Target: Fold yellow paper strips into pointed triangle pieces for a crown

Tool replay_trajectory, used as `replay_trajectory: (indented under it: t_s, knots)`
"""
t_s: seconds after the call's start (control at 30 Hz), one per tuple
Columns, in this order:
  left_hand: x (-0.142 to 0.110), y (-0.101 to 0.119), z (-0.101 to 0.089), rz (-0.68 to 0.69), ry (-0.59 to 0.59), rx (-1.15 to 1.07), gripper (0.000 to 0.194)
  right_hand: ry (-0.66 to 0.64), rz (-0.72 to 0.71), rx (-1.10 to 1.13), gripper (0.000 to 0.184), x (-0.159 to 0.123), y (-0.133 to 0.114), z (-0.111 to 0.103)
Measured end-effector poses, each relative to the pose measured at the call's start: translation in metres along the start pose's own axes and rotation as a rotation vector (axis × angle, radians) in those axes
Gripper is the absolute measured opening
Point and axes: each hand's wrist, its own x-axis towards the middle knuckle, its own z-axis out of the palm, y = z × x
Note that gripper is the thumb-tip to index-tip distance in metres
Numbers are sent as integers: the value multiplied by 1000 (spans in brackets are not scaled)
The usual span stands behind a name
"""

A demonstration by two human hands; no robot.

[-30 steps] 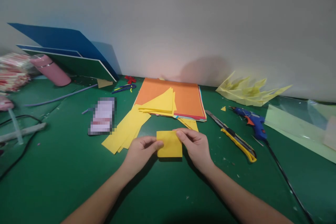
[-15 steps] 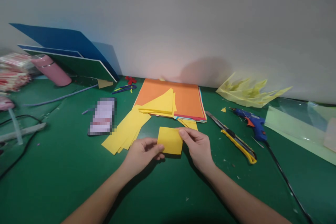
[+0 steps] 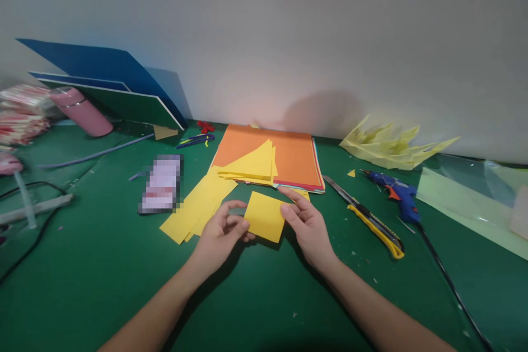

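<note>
A small yellow paper square (image 3: 264,218) is held just above the green table, tilted a little with its right side lower. My left hand (image 3: 223,230) pinches its left edge, thumb in front and fingers partly behind. On the opposite edge, my right hand (image 3: 307,225) grips it between thumb and fingers, the index finger stretched along the top. Beyond the hands, yellow paper strips (image 3: 198,206) lie fanned at the left. Yellow paper triangles (image 3: 253,164) rest on a stack of coloured sheets with an orange one (image 3: 289,148) on top.
A utility knife (image 3: 365,214) with its blade out lies right of my hands, then a blue glue gun (image 3: 396,192) with a black cord. A phone (image 3: 161,182) lies left. Farther back are a pink bottle (image 3: 84,113), blue boards (image 3: 103,60) and a pale yellow paper piece (image 3: 391,148).
The paper square has turned slightly clockwise and risen a little. My left fingers have shifted up along its edge, and the right index finger has stretched out.
</note>
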Motion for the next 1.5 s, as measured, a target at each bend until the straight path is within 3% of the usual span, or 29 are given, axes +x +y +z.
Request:
replay_trajectory:
  t_s: [0.1, 0.27, 0.43, 0.67, 1.03, 1.3, 1.5]
  knots:
    - [2, -1, -1, 53, 30, -45, 43, -73, -7, 37, 50, -1, -1, 1]
    - [4, -6, -4, 74, -2, -63, 36, -106, -101, -56, 42, -2, -1, -1]
    - [3, -6, -3, 45, 35, -81, 34, -153, -103, -47, 42, -2, -3, -2]
    - [2, -7, -1, 15, -107, -156, 49, -109, -75, 38, 37, 0, -2, -1]
    - [0, -3, 0, -20, -78, -30, 54, -62, -91, -39, 30, 1, 0, -4]
    - [4, -11, -1, 72, 118, 39, 45, -15, -401, -256, 15, 0, 8, -6]
    - [2, -12, -2, 175, 230, 198, 21, -184, -633, -504, 22, -6, -9, -6]
